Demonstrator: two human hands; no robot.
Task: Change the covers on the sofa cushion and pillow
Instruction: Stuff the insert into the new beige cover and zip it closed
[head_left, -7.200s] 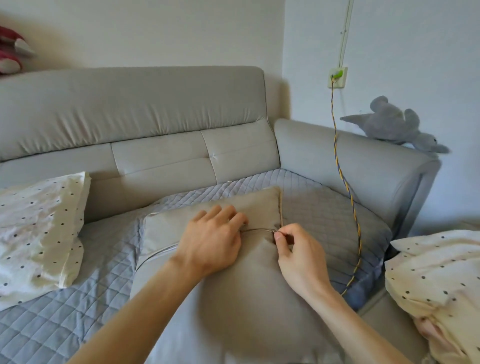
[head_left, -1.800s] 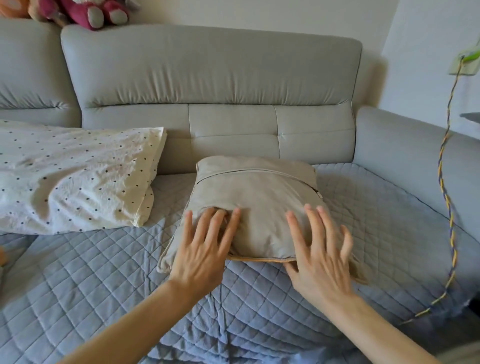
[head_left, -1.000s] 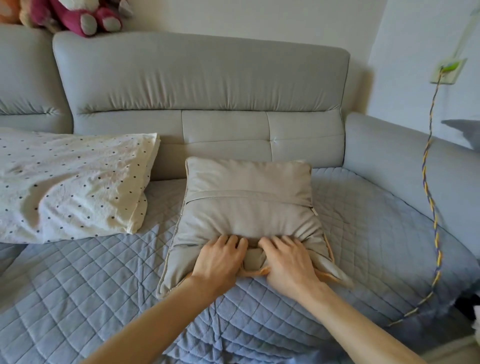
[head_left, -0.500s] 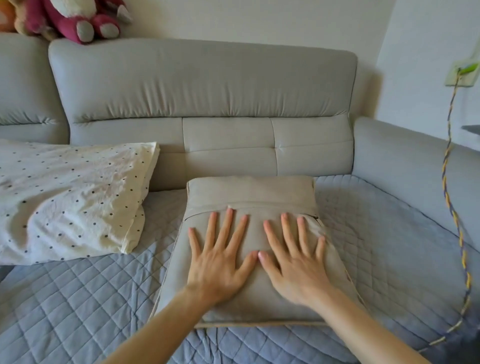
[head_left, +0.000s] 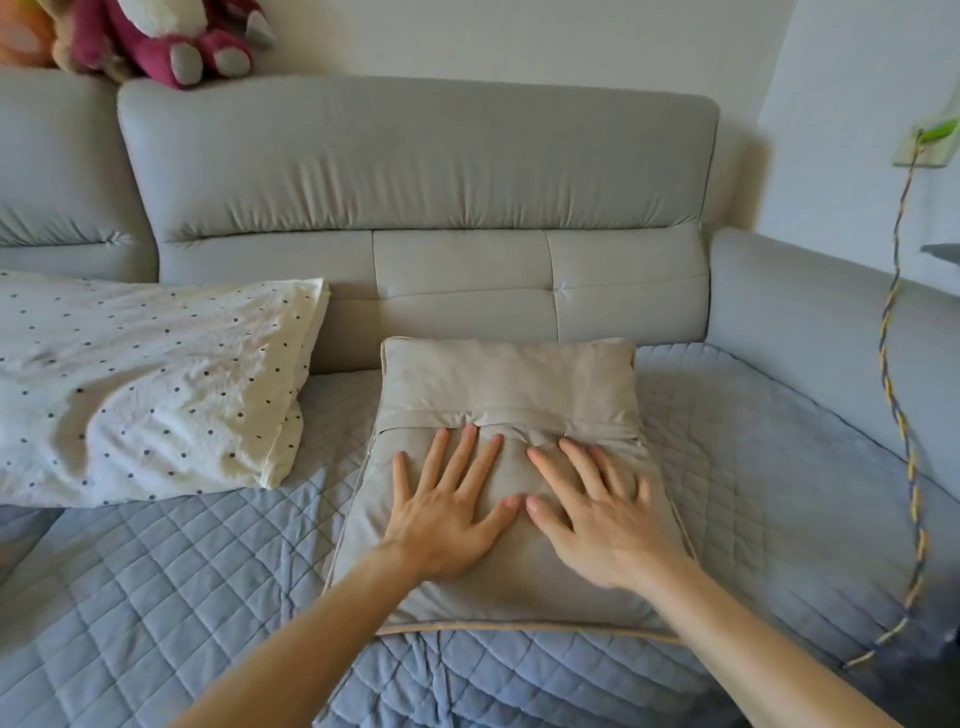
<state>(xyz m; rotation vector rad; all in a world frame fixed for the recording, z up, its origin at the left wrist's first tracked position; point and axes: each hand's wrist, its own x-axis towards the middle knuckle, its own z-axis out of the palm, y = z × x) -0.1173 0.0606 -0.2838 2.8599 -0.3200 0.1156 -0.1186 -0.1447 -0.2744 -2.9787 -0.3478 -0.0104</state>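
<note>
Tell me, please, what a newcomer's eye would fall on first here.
The left hand and right hand press flat, side by side, on the beige cushion on the sofa. A dotted pillow lies to its left, and a pink plush toy sits atop the backrest, top left.

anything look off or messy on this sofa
Only minor things: the beige cushion puckers along its flap seam, at the fingertips of the left hand and right hand, and a braided cable trails from the wall socket down past the armrest to the quilted seat cover.
</note>
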